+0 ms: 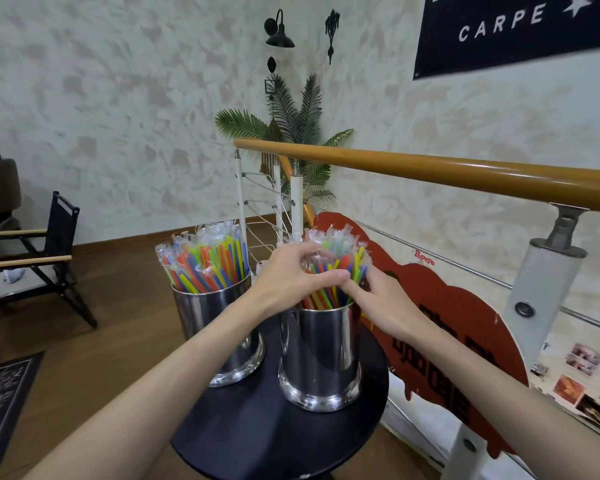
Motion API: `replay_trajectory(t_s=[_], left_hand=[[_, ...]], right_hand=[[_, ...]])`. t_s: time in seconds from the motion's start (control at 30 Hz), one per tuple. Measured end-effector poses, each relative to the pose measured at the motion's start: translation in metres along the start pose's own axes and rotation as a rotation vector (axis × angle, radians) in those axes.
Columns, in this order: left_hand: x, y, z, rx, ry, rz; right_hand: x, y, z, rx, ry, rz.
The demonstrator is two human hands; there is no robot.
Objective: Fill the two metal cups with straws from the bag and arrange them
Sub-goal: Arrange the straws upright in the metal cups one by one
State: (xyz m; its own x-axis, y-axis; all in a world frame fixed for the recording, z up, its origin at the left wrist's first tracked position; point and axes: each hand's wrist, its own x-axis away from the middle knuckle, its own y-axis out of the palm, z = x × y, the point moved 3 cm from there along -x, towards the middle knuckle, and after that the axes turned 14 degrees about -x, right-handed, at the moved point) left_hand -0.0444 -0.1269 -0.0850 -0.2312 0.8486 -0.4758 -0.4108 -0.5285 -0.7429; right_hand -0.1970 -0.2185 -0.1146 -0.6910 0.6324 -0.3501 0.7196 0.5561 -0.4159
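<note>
Hands (293, 275) (383, 299) grip straws (336, 265) (wrapped) in right cup (321, 355).

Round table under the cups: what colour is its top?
Black, seen in the head view: round table.

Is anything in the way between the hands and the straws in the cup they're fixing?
No, nothing visible. The left hand and right hand already touch the straws standing in the right metal cup. The left metal cup stands aside, clear of both.

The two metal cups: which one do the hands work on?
The right metal cup, nearer the railing: both hands gather its straws. The left metal cup stands untouched.
</note>
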Motion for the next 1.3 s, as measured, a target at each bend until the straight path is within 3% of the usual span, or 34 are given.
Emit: replay_trajectory(t_s=[0.27,0.53,0.67,0.87,1.17,1.3], left_hand=[[-0.010,0.007,0.014,-0.001,0.012,0.141],[-0.004,-0.004,0.005,-0.002,0.040,0.106],[-0.002,-0.005,0.001,0.013,0.082,0.082],[0.006,-0.010,-0.003,-0.035,0.129,0.120],[0.018,-0.020,0.005,-0.476,0.240,0.306],[0.020,-0.019,0.008,-0.455,0.314,0.190]], right_hand=[[-0.007,0.000,-0.008,0.309,0.004,-0.089],[-0.002,-0.016,0.003,-0.153,0.115,-0.307],[-0.001,-0.014,0.009,-0.183,0.131,-0.414],[-0.003,-0.007,0.014,-0.177,0.125,-0.318],[-0.002,-0.007,0.015,-0.064,0.103,-0.191],[-0.001,-0.003,0.007,-0.005,0.067,-0.169]])
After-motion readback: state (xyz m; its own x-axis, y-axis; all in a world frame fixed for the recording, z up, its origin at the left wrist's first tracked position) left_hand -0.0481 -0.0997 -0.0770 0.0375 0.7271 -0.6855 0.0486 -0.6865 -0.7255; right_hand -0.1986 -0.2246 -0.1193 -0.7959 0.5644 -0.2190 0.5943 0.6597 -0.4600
